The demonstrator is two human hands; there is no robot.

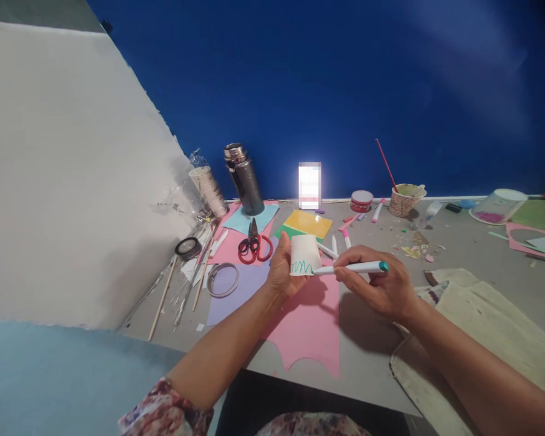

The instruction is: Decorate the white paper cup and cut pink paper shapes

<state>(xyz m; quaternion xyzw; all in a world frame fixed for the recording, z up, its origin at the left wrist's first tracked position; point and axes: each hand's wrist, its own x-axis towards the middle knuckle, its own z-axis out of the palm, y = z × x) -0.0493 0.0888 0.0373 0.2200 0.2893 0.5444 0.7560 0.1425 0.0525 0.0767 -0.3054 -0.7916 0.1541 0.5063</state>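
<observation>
My left hand (281, 266) is closed around a white paper cup (305, 249), held upside down above the table. Green zigzag lines run along the cup's lower part, near its rim. In my right hand (381, 281) is a white marker (356, 267) with a green end, pinched between thumb and fingers. The marker's tip meets the cup at the right end of the green lines. Beneath both hands lies a sheet of pink paper (315, 333) with a curved cut in its near edge.
Red-handled scissors (254, 247), a tape roll (223, 280) and purple paper (240, 297) lie left. Behind them stand a dark flask (245, 181) and stacked paper cups (209, 191). A lit phone (309, 186) leans on the blue wall. At right are a patterned cup (404, 201) and cloth (485, 327).
</observation>
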